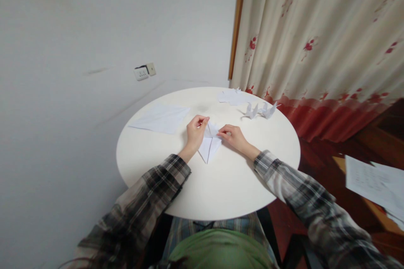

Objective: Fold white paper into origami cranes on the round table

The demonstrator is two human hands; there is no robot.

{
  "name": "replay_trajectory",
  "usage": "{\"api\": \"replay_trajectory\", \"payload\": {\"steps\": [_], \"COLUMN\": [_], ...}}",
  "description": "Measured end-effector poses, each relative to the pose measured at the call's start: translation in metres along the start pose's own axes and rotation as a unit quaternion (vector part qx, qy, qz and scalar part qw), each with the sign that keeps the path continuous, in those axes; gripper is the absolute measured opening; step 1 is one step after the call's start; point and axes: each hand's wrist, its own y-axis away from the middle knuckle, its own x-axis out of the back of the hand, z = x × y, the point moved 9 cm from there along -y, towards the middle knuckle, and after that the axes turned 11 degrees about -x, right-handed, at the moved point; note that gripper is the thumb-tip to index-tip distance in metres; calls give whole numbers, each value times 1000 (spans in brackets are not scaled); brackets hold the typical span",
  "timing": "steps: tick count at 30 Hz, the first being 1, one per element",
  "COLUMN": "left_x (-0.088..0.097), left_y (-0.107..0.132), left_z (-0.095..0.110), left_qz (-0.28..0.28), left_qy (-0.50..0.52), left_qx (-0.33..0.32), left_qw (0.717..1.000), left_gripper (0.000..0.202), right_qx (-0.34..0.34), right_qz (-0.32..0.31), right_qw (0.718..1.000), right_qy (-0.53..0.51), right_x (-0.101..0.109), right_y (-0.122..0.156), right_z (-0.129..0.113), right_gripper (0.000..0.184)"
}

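A partly folded white paper [209,147], pointed toward me, lies in the middle of the round white table [221,189]. My left hand [195,131] pinches its upper left flap between thumb and fingers. My right hand [232,136] presses and pinches the upper right edge of the same paper. Both hands are closed on it.
A flat white sheet [161,118] lies at the table's left. Two folded paper cranes [260,110] and a crumpled paper [232,96] sit at the far right. A wall is to the left, a flowered curtain [315,42] behind, and printed sheets [375,185] lie at the right.
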Motion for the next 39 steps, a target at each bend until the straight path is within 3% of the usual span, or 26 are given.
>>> {"api": "replay_trajectory", "payload": {"steps": [16, 20, 25, 33, 39], "left_x": [1, -3, -9, -13, -17], "left_y": [0, -1, 1, 4, 4], "left_z": [8, 7, -1, -6, -15], "left_qz": [5, -20, -43, -102, -128], "left_qy": [26, 18, 32, -74, -70], "left_qx": [-12, -8, 16, 29, 60], "left_qw": [1000, 1000, 998, 992, 988], "left_gripper": [23, 27, 18, 21, 23], "right_qx": [3, -3, -31, -43, -46], "right_qz": [-9, -11, 4, 19, 34], "right_qw": [1000, 1000, 999, 999, 998], "right_qy": [5, 1, -13, -22, -9], "right_x": [-2, -2, 2, 4, 6], "right_y": [1, 0, 0, 0, 0], "right_z": [-2, -1, 1, 4, 7], "right_gripper": [13, 13, 12, 12, 12]}}
